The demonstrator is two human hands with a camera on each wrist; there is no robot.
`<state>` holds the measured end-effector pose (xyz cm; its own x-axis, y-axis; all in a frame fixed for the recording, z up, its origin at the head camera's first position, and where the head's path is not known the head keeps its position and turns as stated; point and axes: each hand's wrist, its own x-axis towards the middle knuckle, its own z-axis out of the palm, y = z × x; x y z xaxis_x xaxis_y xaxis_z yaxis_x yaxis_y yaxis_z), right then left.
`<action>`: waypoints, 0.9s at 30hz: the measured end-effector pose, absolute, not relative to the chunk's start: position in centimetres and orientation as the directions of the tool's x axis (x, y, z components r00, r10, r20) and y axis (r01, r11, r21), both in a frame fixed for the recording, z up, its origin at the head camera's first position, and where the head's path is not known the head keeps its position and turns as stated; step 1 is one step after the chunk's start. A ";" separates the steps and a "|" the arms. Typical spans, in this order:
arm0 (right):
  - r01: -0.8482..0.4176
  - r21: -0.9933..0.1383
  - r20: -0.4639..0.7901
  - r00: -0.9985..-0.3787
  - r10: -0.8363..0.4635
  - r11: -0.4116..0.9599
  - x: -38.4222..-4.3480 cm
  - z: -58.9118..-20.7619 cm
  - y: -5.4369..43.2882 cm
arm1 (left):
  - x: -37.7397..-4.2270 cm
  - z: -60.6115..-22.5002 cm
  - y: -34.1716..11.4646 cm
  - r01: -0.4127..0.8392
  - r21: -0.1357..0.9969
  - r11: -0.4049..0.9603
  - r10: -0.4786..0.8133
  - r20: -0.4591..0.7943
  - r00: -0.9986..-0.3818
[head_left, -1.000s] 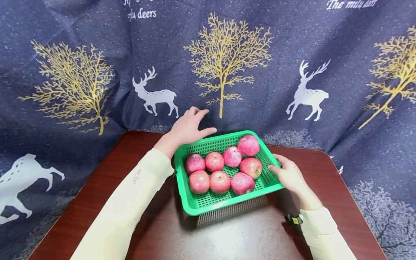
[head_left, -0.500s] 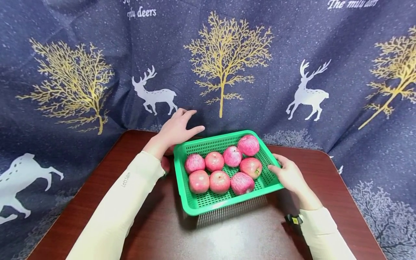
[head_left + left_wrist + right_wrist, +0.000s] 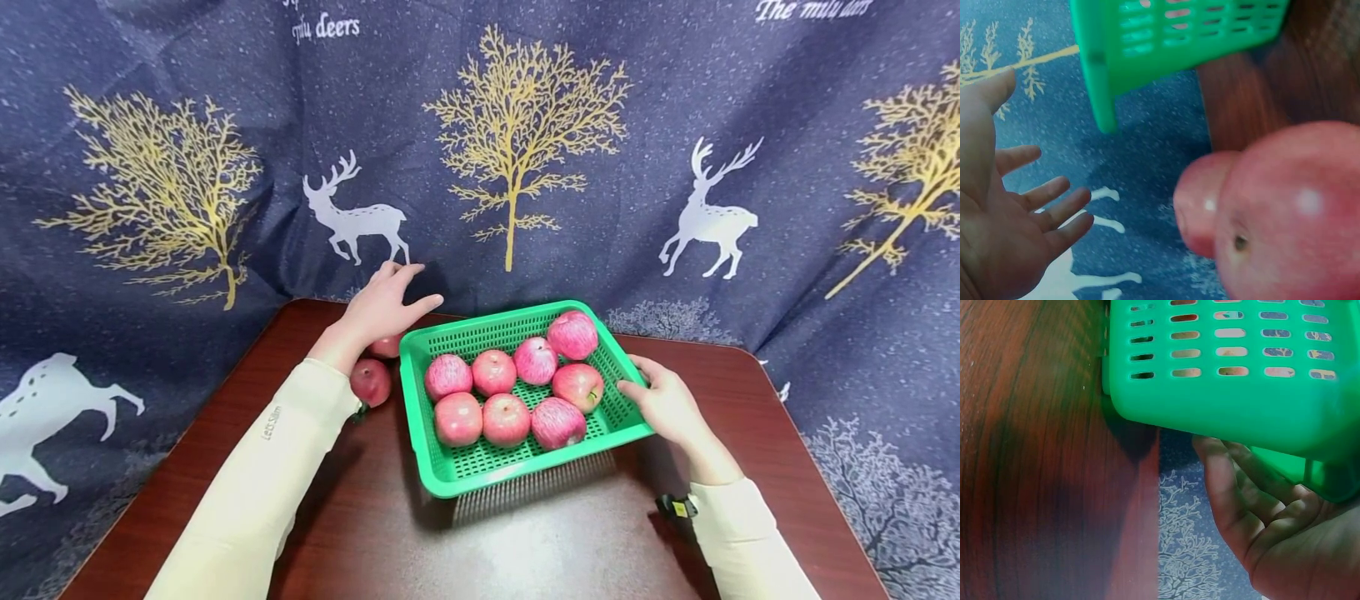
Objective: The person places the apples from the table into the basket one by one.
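Observation:
In the head view my right hand (image 3: 669,402) grips the right rim of a green plastic basket (image 3: 408,400). The right wrist view shows its fingers curled under the edge of the basket (image 3: 1222,409). Several red apples (image 3: 459,419) lie in two rows inside. My left hand (image 3: 381,307) is held in the air beyond the basket's left back corner, holding nothing. Its fingers are spread apart in the left wrist view. Below that wrist, one apple (image 3: 371,382) sits on the table and another apple (image 3: 386,346) is partly hidden behind the wrist.
The brown wooden table (image 3: 360,517) carries the basket, which looks tilted over its shadow. A dark blue cloth (image 3: 555,258) printed with deer and trees hangs right behind the table's far edge.
My left hand has moved left, away from above the basket's back rim, uncovering the two apples on the table. The right hand and basket have hardly moved.

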<state>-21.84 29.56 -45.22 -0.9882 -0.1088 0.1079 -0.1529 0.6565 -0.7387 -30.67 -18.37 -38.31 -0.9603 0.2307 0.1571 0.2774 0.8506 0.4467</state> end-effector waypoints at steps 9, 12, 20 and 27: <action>-0.158 -0.740 0.112 -0.987 -0.111 0.653 -21.9 -45.3 29.6 | -31.3 -40.2 -20.2 0.230 0.482 0.845 0.179 0.150 -0.972; -0.161 -0.737 0.115 -0.987 -0.113 0.657 -21.8 -45.3 29.6 | -31.4 -41.0 -20.8 0.217 0.486 0.847 0.169 0.142 -0.975; -0.166 -0.729 0.120 -0.986 -0.115 0.664 -21.8 -45.3 29.7 | -31.7 -43.0 -21.9 0.182 0.487 0.854 0.147 0.109 -0.983; -0.164 -0.727 0.118 -0.986 -0.115 0.666 -21.8 -45.2 29.7 | -32.0 -44.4 -22.3 0.150 0.479 0.865 0.135 0.066 -0.989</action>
<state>-21.76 29.65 -45.23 -0.9864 -0.1151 0.1175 -0.1644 0.6663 -0.7273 -32.01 -22.31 -44.42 -0.9887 0.1348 0.0661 0.1499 0.8647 0.4794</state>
